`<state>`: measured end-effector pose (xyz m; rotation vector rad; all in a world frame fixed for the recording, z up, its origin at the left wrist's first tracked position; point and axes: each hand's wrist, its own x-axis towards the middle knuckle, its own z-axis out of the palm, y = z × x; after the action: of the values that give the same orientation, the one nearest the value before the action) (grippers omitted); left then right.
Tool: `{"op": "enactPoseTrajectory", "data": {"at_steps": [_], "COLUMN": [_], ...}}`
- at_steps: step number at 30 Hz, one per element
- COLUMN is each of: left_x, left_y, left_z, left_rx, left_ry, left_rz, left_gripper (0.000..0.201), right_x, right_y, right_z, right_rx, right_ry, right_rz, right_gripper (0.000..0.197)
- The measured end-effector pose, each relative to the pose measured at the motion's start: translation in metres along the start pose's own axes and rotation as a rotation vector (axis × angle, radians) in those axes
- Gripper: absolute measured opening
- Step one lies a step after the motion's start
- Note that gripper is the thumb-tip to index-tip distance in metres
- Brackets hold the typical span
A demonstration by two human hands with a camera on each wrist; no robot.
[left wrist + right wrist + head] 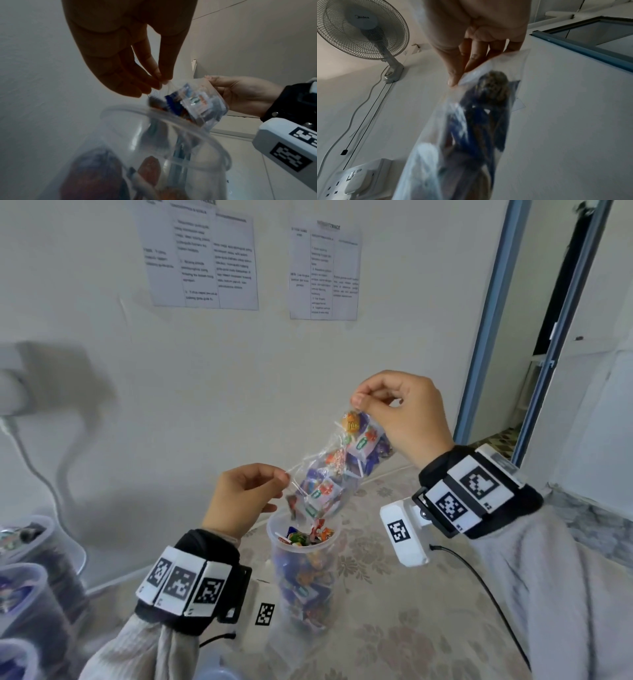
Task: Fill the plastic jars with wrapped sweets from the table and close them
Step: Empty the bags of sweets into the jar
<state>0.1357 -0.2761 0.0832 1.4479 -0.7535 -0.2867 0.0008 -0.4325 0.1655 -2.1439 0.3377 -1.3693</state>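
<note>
A clear plastic bag (337, 470) of wrapped sweets hangs tilted, mouth down, over an open clear plastic jar (303, 573) standing on the table. The jar is nearly full of colourful sweets (301, 537). My left hand (246, 494) pinches the bag's lower open edge just above the jar rim. My right hand (400, 412) pinches the bag's upper end, higher and to the right. In the left wrist view my left hand (159, 78) nips the bag (197, 102) edge over the jar rim (171, 121). The right wrist view shows my right hand (458, 75) on the blurred bag (479, 121).
A floral tablecloth (394, 611) covers the table against a white wall. Other clear jars (24, 594) with sweets stand at the far left edge. A black cable (486, 594) runs across the table on the right. A wall fan (359, 29) and a socket (351, 181) show in the right wrist view.
</note>
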Motion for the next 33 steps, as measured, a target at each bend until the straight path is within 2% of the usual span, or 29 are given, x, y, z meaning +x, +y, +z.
{"op": "enactPoseTrajectory", "data": {"at_steps": [6,16,23,33], "left_x": [-0.002,-0.002,-0.002,-0.002], "left_y": [-0.004,-0.005,-0.006,-0.008], "left_z": [0.002,-0.002,-0.003,-0.002], "left_rx": [-0.036,-0.069,-0.063,-0.056], "left_ry": [0.028,0.069,0.072,0.073], "left_rz": [-0.014,-0.011,-0.008,-0.006], "left_gripper": [0.018,0.019,0.016,0.016], "right_x": [0.006,0.015,0.022,0.030], "right_y": [-0.003,-0.004,-0.008,-0.006], "right_z": [0.002,0.004,0.007,0.008], "right_rx": [-0.014,0.019,-0.032,-0.059], "right_ry": [-0.108,-0.104,-0.182,-0.157], "right_rz": [-0.011,-0.010,-0.007,-0.029], "right_gripper": [0.006,0.013,0.011,0.013]}}
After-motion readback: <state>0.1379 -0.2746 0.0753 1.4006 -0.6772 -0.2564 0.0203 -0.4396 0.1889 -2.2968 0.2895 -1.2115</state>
